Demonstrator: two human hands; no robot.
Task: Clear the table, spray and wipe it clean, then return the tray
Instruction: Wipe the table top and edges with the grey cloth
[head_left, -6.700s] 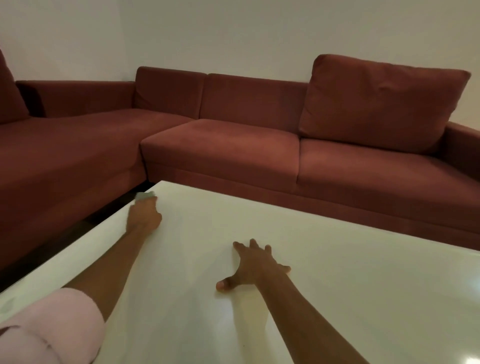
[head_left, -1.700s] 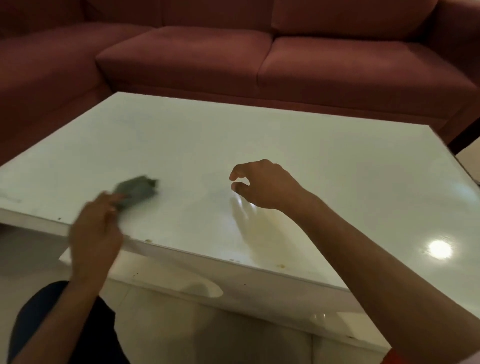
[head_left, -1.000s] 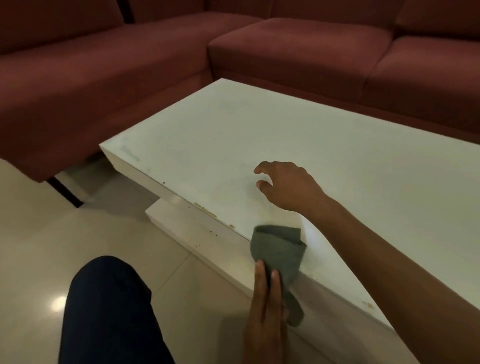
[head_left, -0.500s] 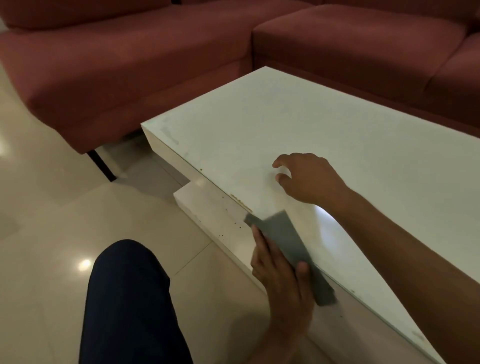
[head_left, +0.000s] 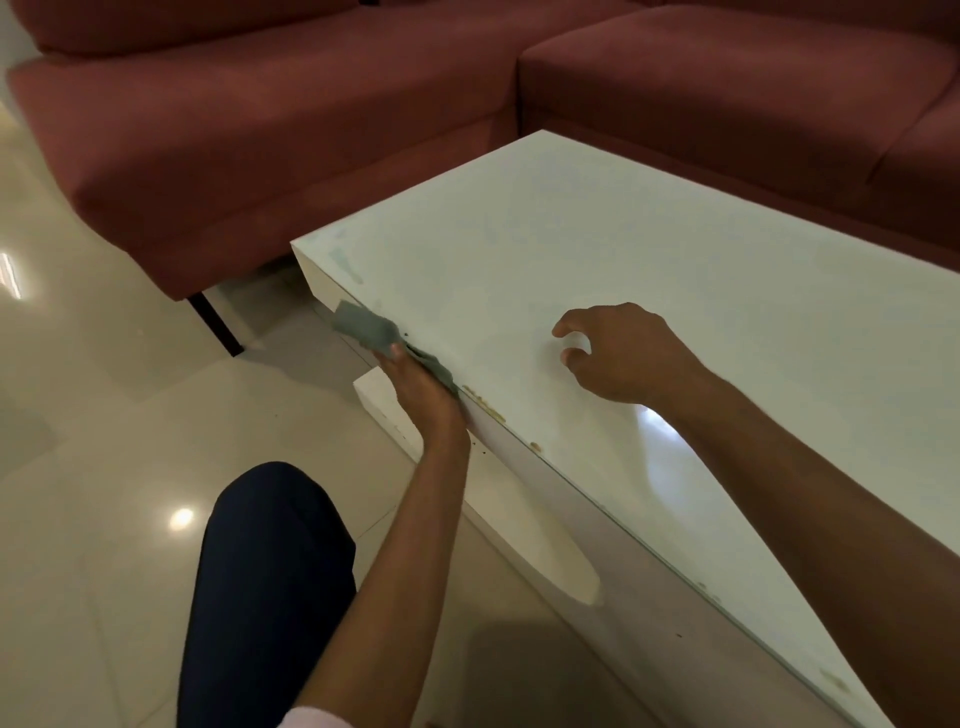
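- Nearest me, a knee in dark navy trousers (head_left: 270, 582) was bent over the glossy cream floor tiles (head_left: 93, 493), and a sliver of pale pink sleeve (head_left: 311, 719) showed at the bottom edge.
- My left hand (head_left: 421, 389) was laid flat against the near side edge of the white glossy rectangular table (head_left: 649, 249), fingers (head_left: 400, 358) stretched out and pressing the crumpled grey cloth (head_left: 369, 330) onto that edge; the hand was held flat against the cloth more than wrapped around it.
- The grey cloth sat just short of the table's near left corner, part of it sticking out past my fingertips and a strip trailing back under the palm along the rim.
- Small yellowish specks (head_left: 483, 402) dotted the rim just behind that hand.
- My right hand (head_left: 618, 353) hovered over or lightly touched the tabletop, loosely curled with thumb and forefinger apart, gripping nothing; I could not tell whether it made contact.
- The tabletop carried faint smeary streaks near the corner.
- Beyond the table stood a dark red fabric corner sofa (head_left: 311, 114), wrapping around its far and left sides.
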